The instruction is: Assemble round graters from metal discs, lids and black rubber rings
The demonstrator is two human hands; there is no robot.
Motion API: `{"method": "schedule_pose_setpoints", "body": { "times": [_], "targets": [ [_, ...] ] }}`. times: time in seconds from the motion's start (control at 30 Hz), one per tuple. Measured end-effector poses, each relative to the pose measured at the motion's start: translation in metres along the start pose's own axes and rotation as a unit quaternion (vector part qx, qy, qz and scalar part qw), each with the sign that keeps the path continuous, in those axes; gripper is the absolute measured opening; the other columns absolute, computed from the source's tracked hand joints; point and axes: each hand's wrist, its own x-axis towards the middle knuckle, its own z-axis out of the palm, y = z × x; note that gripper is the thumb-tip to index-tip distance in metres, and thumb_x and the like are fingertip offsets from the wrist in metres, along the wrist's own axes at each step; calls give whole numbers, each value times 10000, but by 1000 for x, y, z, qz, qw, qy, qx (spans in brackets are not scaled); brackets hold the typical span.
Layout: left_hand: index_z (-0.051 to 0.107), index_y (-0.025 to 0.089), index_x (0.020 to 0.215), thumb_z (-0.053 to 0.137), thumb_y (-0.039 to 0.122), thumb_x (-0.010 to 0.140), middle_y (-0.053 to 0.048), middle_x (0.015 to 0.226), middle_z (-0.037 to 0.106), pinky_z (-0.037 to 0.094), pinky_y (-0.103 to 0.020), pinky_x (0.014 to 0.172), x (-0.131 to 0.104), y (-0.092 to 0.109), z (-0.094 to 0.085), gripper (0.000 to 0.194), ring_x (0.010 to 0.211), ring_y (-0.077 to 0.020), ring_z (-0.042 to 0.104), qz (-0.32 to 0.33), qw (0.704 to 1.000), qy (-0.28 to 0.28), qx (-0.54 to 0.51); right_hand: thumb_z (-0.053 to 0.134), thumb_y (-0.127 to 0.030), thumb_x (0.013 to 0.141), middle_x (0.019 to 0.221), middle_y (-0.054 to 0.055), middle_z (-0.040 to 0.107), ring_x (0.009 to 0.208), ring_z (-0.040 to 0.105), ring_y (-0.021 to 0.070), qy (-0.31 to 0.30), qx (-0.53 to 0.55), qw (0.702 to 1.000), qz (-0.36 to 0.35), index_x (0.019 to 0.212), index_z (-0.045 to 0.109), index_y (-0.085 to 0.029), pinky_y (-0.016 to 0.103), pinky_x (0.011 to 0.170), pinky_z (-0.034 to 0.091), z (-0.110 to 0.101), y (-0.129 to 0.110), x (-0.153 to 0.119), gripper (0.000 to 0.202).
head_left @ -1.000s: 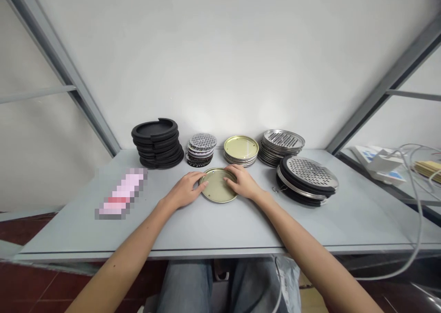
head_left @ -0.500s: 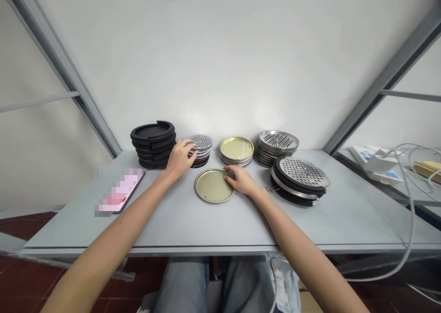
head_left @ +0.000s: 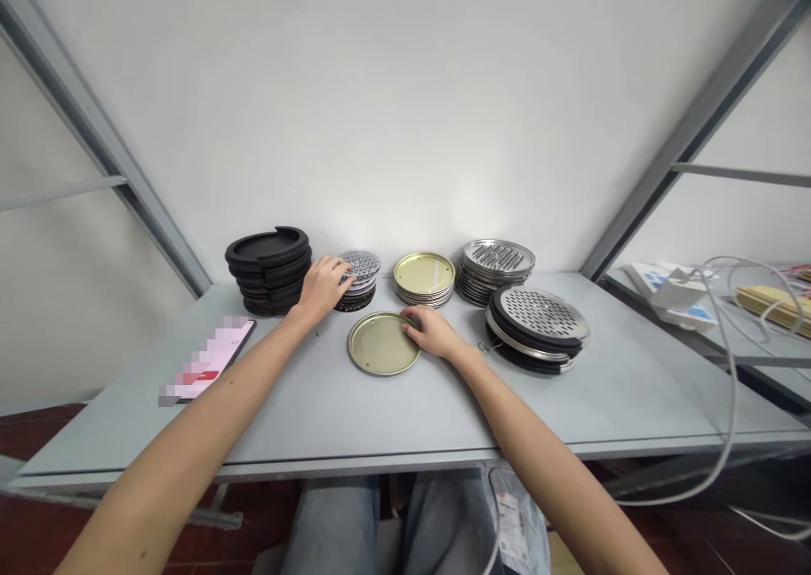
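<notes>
My left hand [head_left: 324, 284] reaches to a short stack of small round discs. Its fingers rest at the left edge of the grey-white patterned disc [head_left: 362, 263] on top, with the thumb lower at the side. Nearer to me, a shallow gold metal lid [head_left: 383, 344] lies flat on the table, small holes near its rim. My right hand [head_left: 431, 330] grips that lid's upper right edge, thumb over the rim and fingers curled behind it. More gold lids [head_left: 423, 273] are stacked just beyond.
Black rings [head_left: 269, 258] stand stacked at the back left, silver slotted discs [head_left: 498, 257] at the back right. In front of these sits a pile of slotted, black-rimmed round parts [head_left: 545, 313]. A phone [head_left: 219, 355] lies left on the grey table [head_left: 304, 423]. White cables [head_left: 733, 389] hang at right.
The whole view has shifted slightly, so the table's things appear a little further left. Both hands keep nearly the same places at the patterned disc and the gold lid.
</notes>
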Motion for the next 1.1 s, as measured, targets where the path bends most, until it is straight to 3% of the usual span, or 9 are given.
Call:
{"method": "schedule_pose_setpoints", "body": {
  "times": [0.2,0.47,0.73,0.97,1.1],
  "targets": [
    [664,183,929,507,184,909,-86,998,681,396,-373,796,-1,-3,6,158,962,-251,578,54,998,1,26,557,-215,833,1029,116,673,976,596,217,12,8,1000,-2,1060,632,-144,332,872,441,1,0,0,250],
    [655,169,861,451,195,936,-103,834,692,368,-361,678,-1,-2,4,219,823,-253,597,77,993,-9,92,539,-194,838,1023,110,680,948,610,211,52,34,998,-4,1117,602,-144,354,867,453,1,-6,0,290],
    [657,173,981,475,234,934,-83,924,701,398,-348,724,-5,-6,9,198,876,-240,599,49,997,2,58,500,-173,840,1010,80,672,960,611,198,130,71,989,-19,1150,584,-173,346,891,462,1,-6,0,321],
    [657,170,887,432,146,925,-93,884,684,381,-345,661,-3,-1,1,230,845,-249,585,69,987,-20,145,495,-157,829,962,62,685,898,627,182,128,87,987,-38,1123,601,-187,329,858,474,-1,-10,-1,314],
    [644,148,890,420,140,921,-115,864,661,370,-325,610,4,1,-4,226,840,-250,580,34,987,-19,153,483,-142,830,933,49,688,834,632,160,125,105,985,-56,1117,602,-185,292,804,481,-4,-16,-2,313]
  ]
}}
